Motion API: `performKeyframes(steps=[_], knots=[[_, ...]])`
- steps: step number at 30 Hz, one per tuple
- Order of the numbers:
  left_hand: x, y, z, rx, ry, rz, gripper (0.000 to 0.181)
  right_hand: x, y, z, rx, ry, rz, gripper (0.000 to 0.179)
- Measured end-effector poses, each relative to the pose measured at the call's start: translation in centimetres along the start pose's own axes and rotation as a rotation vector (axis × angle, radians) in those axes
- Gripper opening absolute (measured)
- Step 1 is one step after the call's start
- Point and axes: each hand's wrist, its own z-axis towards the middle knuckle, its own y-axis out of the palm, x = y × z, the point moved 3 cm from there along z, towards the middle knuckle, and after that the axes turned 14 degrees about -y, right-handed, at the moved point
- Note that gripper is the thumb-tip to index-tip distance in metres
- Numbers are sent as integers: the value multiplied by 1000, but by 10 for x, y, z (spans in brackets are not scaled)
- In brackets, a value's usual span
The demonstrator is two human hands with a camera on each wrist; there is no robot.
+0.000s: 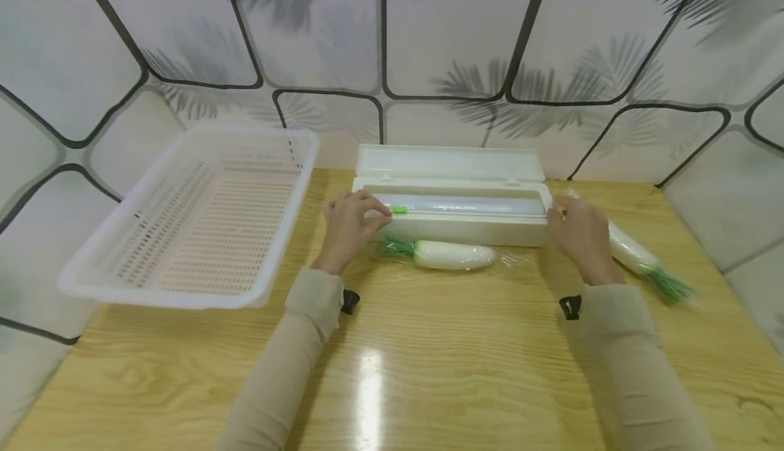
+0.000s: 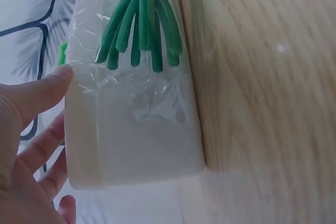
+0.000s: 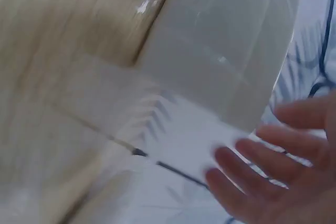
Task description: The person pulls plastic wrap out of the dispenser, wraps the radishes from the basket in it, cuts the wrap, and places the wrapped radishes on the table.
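A white plastic wrap box [image 1: 478, 232] stands with its lid [image 1: 450, 163] raised, a roll of clear film [image 1: 471, 205] inside. My left hand [image 1: 350, 225] holds the box's front rim at its left end, thumb and index close beside a green slider [image 1: 399, 210]; the index tip is hidden in the left wrist view. At the right end, my right hand [image 1: 582, 237] has loosely bent, spread fingers [image 3: 252, 163] right by the corner. In front of the box lies a film-wrapped white radish [image 1: 454, 256] with green stems [image 2: 142, 30].
A white plastic basket [image 1: 269, 260] stands at the left on the wooden table [image 1: 453, 356]. Another wrapped white radish [image 1: 633, 250] lies at the right, beyond my right hand. A patterned wall [image 1: 453, 43] borders the table's back.
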Motion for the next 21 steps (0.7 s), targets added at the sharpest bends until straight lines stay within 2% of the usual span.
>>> performKeyframes(steps=[2, 4, 6, 9, 12, 16, 21], knots=[[0, -2, -1, 20, 16, 54, 15, -17, 3, 6, 110, -95, -18, 26], [-2, -6, -3, 51, 29, 90, 20, -39, 12, 14, 216, -248, -19, 18], [-6, -12, -4, 86, 35, 116, 24, -61, 26, 23, 215, -372, 38, 13], [-13, -19, -5, 90, 35, 118, 26, -91, 50, 36, 125, -503, 141, 10], [-17, -22, -5, 47, 39, 106, 28, -115, 72, 45, 1, -558, 190, 10], [-19, -20, -5, 23, 72, 125, 32, -137, 95, 54, -144, -582, 178, 11], [-19, -11, -5, 30, 117, 119, 35, -147, 107, 60, -219, -555, 153, 14]])
